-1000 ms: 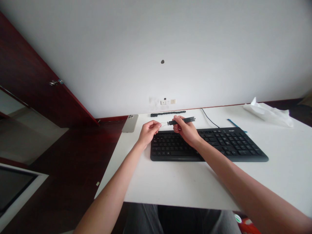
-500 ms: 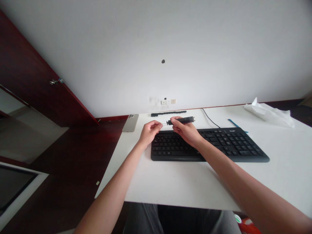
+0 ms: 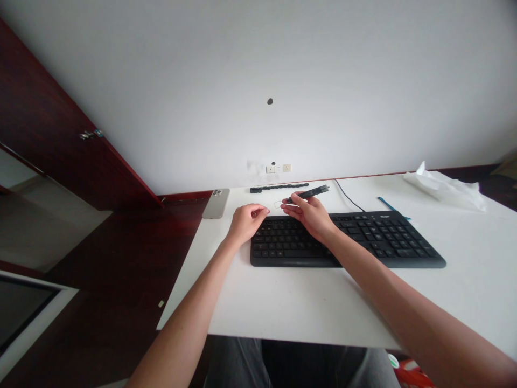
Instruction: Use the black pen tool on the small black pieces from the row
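Observation:
A black keyboard (image 3: 363, 240) lies on the white table (image 3: 299, 302). My right hand (image 3: 309, 215) is over its upper left keys, fingers pinched on a slim black tool (image 3: 313, 192) with a thin wire loop at its left tip. The tool points left and tilts up to the right. My left hand (image 3: 246, 222) rests at the keyboard's top left corner, fingers loosely curled with thumb and forefinger close together; whether it holds anything I cannot make out.
A phone (image 3: 216, 203) lies face down at the table's far left corner. A row of loose black keycaps (image 3: 278, 187) runs along the back edge. The keyboard's cable (image 3: 347, 197), a blue strip (image 3: 390, 206) and a crumpled white tissue (image 3: 444, 186) lie to the right.
My hands have drawn apart. The left hand has let go of the wire tip and sunk to the keyboard's corner. The right hand has tilted the tool's far end upward.

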A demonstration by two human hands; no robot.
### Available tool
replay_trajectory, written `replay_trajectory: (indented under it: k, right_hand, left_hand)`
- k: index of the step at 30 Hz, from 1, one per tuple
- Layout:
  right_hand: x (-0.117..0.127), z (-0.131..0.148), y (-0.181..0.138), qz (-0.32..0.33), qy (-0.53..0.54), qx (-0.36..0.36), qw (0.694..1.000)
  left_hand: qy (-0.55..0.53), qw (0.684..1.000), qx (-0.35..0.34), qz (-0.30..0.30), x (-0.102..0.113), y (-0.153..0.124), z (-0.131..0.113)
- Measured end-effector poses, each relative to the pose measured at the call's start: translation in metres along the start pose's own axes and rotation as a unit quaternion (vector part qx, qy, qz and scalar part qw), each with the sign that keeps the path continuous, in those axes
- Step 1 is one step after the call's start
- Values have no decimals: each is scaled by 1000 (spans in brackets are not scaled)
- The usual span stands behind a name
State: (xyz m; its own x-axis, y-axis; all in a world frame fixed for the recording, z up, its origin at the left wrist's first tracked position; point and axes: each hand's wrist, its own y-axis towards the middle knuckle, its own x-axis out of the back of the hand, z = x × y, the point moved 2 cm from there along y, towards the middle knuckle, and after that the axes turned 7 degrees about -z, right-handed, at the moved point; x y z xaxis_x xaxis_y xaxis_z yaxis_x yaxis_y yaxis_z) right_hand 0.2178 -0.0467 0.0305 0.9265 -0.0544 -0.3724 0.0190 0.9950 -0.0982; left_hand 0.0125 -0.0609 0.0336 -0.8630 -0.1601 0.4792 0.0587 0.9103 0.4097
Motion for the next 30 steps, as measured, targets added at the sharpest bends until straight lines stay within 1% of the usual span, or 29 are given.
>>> replay_trajectory:
  k: [3, 5, 8, 12, 18, 23, 30]
  right_hand:
    - [3, -3, 3, -2, -47, 41, 998]
    - [4, -5, 5, 7, -74, 73, 995]
    - [5, -8, 6, 29, -105, 94, 990]
    - [5, -10, 6, 48, -146, 121, 981]
    - [4, -13, 5, 45, -210, 151, 965]
    - [5, -13, 3, 65, -242, 178, 952]
    - [4, -10, 2, 97, -300, 207, 926]
  left_hand:
    - [26, 998, -41, 40, -3, -4, -7]
    - [36, 996, -52, 59, -5, -6, -11]
    - [35, 995, -44, 76, -8, -7, -12]
    - [43, 996, -30, 79, -8, -7, -9]
    - [30, 995, -9, 90, -9, -7, -8]
    - [11, 995, 15, 101, -7, -7, -9]
    - [0, 994, 15, 110, -5, -7, -12]
